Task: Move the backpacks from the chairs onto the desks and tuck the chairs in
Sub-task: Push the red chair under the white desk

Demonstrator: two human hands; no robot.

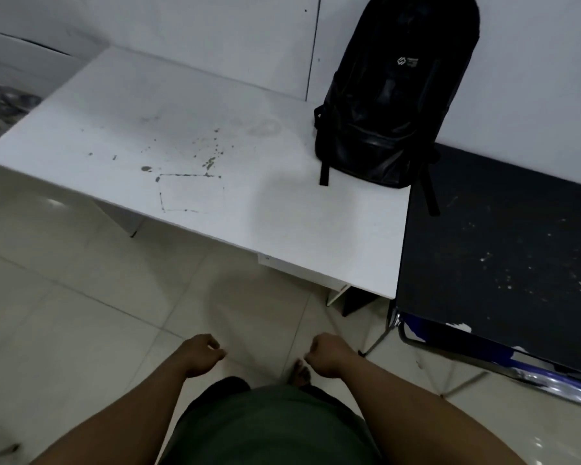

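Note:
A black backpack (pixel 388 92) stands upright at the back right corner of a white desk (pixel 188 182), leaning against the wall; its straps hang over the desk's right edge. Right of it is a black desk (pixel 503 250). A chair with a chrome frame and blue seat (pixel 483 350) shows partly under the black desk's front edge. My left hand (pixel 200 355) and my right hand (pixel 327 355) hang low over the floor in front of the white desk, both loosely curled and holding nothing.
Beige floor tiles (pixel 81 313) spread in front of the desks. A white wall runs behind them. A grey heap (pixel 0 102) lies at the far left beyond the white desk. A metal leg (pixel 0 451) shows at the bottom left.

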